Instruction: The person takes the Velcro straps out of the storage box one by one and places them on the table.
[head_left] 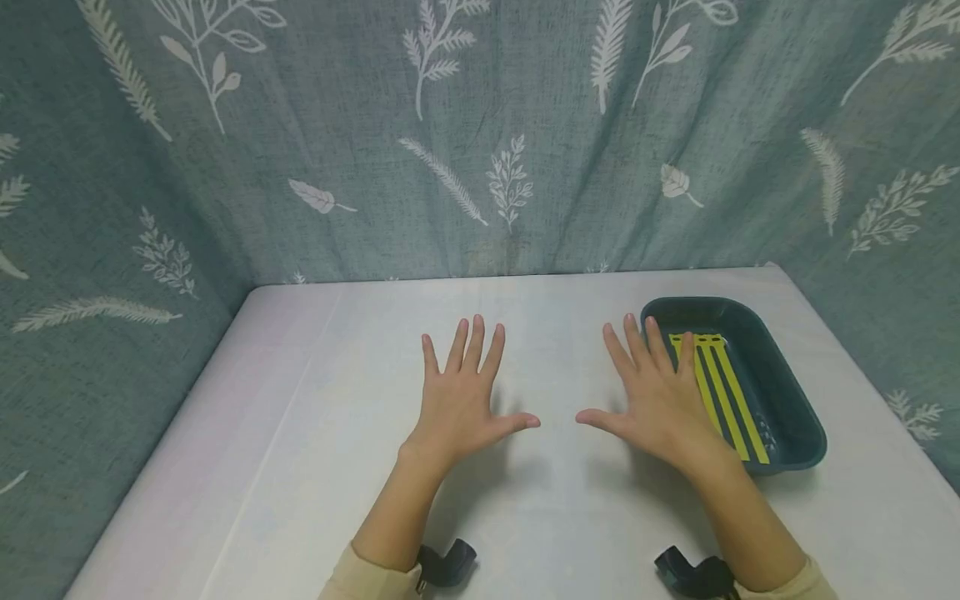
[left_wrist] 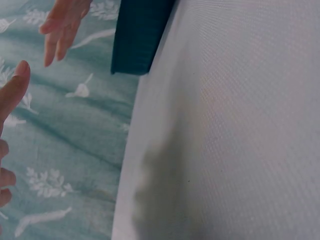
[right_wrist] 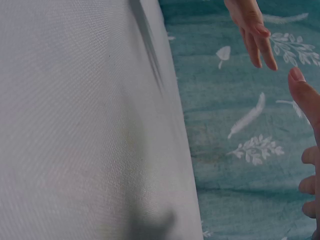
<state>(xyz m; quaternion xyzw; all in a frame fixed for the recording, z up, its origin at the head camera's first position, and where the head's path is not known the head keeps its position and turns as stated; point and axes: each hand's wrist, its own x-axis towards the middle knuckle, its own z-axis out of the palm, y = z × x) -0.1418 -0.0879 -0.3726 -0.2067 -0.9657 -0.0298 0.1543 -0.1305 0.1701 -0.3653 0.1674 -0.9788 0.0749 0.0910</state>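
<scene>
Both hands hover over the white table with fingers spread and nothing held. In the head view the left hand point(head_left: 459, 408) is near the middle, its thumb pointing right. The right hand point(head_left: 660, 400) has its thumb pointing left and overlaps the left side of a dark green tray point(head_left: 795, 392). Inside that tray lie yellow strips point(head_left: 738, 392), side by side and partly hidden behind the right hand. In the left wrist view the left thumb point(left_wrist: 14, 92) shows at the left edge, and the tray point(left_wrist: 142, 37) stands beyond it.
A white cloth covers the table point(head_left: 300, 467). Behind it and along both sides hangs a blue-green curtain point(head_left: 480, 167) with pale leaf prints. Dark wrist devices point(head_left: 450, 563) sit at both sleeve cuffs. The tray takes up the table's right side.
</scene>
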